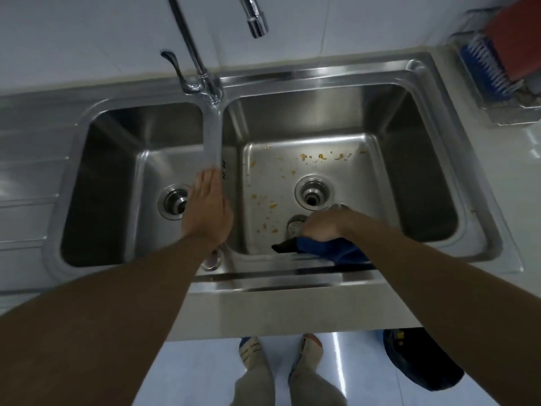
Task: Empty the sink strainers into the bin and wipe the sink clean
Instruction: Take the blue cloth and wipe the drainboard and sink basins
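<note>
double steel sink (310, 72) fills the middle of the frame, seen from above. left hand (206, 209) lies flat on the divider between the two basins, fingers straight and pressed together, palm down, holding nothing. right hand (322, 225) is down in the right basin at its lower edge, fingers curled over a dark blue cloth (330, 250), gripping it against the basin floor; the cloth bunches under the hand and trails toward the near wall, with a black corner sticking out on the left.

right basin drain (314, 191) sits open in the centre of the basin floor, no strainer in it. a round strainer (295, 224) lies on the basin floor just left of the right hand, touching or nearly touching the fingers, cannot tell which. another round metal rim shows just above the right hand, mostly hidden. orange food bits (322, 156) are scattered across the upper part and left side of the right basin floor.

left basin drain (175, 201) is partly covered by the left hand; cannot tell if a strainer is seated in it.

faucet (202, 74) rises at upper centre, spout end (257, 24) at the top of the frame. blue brush (486, 68) and a red item sit in a tray at upper right. feet on the tiled floor at the bottom, dark blue bin (421, 361) at lower right under the counter edge.
</note>
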`<state>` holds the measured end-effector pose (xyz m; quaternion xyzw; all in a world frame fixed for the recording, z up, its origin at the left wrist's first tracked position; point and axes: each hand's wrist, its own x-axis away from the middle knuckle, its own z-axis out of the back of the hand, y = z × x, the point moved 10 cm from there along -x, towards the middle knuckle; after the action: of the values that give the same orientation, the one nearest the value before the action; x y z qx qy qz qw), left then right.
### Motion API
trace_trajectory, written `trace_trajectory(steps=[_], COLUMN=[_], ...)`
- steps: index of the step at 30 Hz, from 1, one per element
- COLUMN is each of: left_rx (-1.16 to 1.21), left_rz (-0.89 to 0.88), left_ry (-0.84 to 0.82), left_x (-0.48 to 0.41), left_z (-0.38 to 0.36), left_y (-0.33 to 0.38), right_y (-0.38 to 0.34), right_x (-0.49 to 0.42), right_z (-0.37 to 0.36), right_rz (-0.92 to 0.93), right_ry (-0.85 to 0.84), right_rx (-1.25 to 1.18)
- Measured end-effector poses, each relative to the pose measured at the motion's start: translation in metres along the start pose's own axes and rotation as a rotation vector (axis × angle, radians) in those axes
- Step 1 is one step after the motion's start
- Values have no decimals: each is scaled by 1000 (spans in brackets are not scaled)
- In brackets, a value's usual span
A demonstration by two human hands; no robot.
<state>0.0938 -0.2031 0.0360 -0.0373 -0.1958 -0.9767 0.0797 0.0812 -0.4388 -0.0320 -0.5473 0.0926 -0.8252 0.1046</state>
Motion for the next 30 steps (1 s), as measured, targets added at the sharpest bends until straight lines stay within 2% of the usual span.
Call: trace_trajectory(steps=[2,4,8,14,18,21,23,27,30], left_rx=[-7,65,57,109,153,183,191,184,197], left_rz=[37,53,69,44,56,53,54,64,66], left_ry=[-48,-65,69,63,62,53,55,61,59], left_x=[-9,-10,-10,-12,-13,-12,-12,-12,-13], left_z=[-4,-12,-14,-15,-14,-15,-15,-15,-17], left_y=[-23,-32,-35,-36,-37,-36,-36,-37,-37], right_y=[-26,-53,-102,-121,-134,-148,-152,-137,-141], right_x=[-6,-18,-51,-81,-102,-112,-117,-130,-140], right_z=[-10,-14,-23,-13,44,85,80,39,70], right_rz=[45,89,144,162,161,232,257,128,182], right_ry=[-67,-63,-47,124,253,280,272,262,280], right_rx=[-156,-177,-238,-867,-1304,-1570,-1590,-1417,-1450])
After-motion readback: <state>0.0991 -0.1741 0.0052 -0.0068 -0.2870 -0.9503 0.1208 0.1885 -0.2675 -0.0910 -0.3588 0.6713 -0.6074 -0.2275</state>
